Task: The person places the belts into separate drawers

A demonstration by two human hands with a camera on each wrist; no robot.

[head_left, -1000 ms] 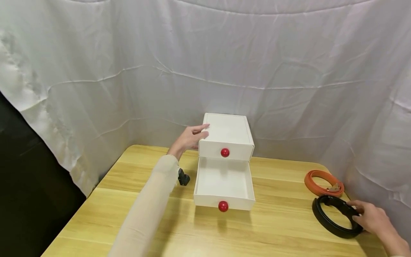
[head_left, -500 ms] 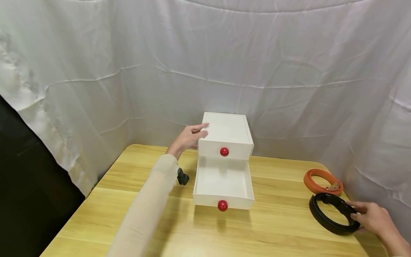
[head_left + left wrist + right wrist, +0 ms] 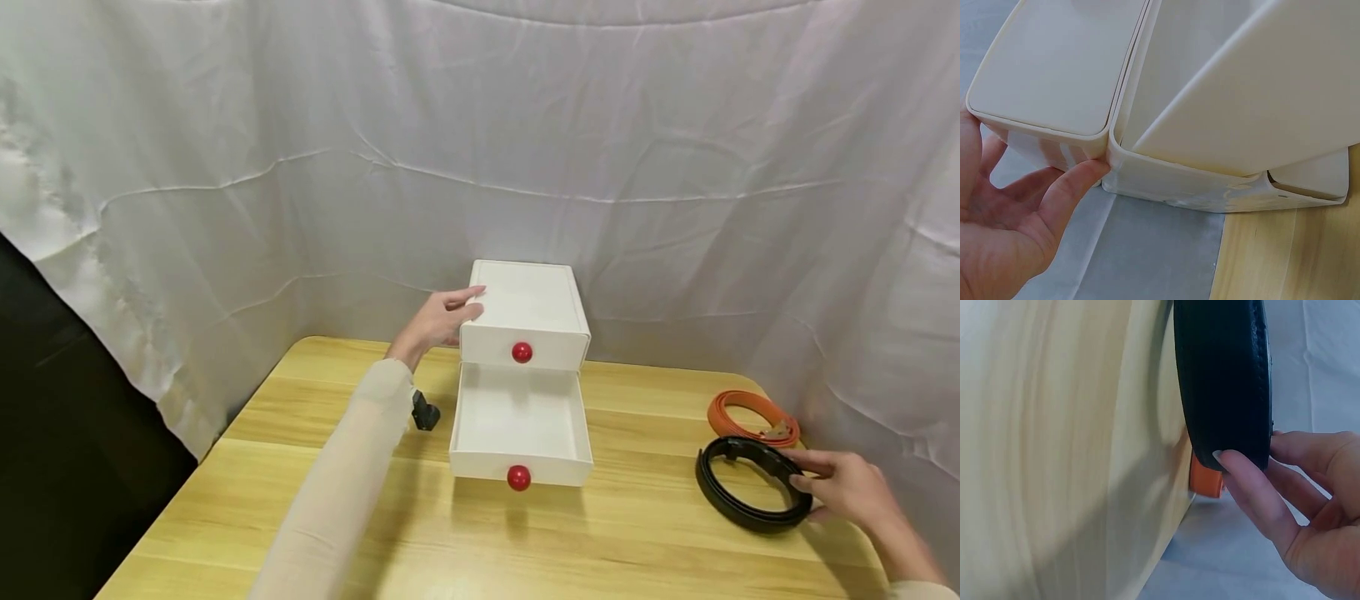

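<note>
A small white two-drawer cabinet point(image 3: 525, 304) with red ball knobs stands at the back of the wooden table point(image 3: 390, 533). Its lower drawer point(image 3: 520, 421) is pulled out and looks empty. My left hand point(image 3: 442, 318) holds the cabinet's left side near the top; the left wrist view shows the thumb point(image 3: 1075, 187) pressed against the cabinet point(image 3: 1054, 69). My right hand point(image 3: 843, 485) grips the right rim of a coiled black belt point(image 3: 750, 483) lying on the table. In the right wrist view the fingers point(image 3: 1260, 494) curl round the black belt point(image 3: 1225, 375).
A coiled orange belt point(image 3: 750, 414) lies just behind the black one, near the table's right back corner. A small black object point(image 3: 424, 412) sits left of the open drawer, beside my left sleeve. White cloth hangs behind and to the sides.
My right hand has slid the black belt leftward, away from the table's right edge. The left hand and the cabinet have stayed where they were.
</note>
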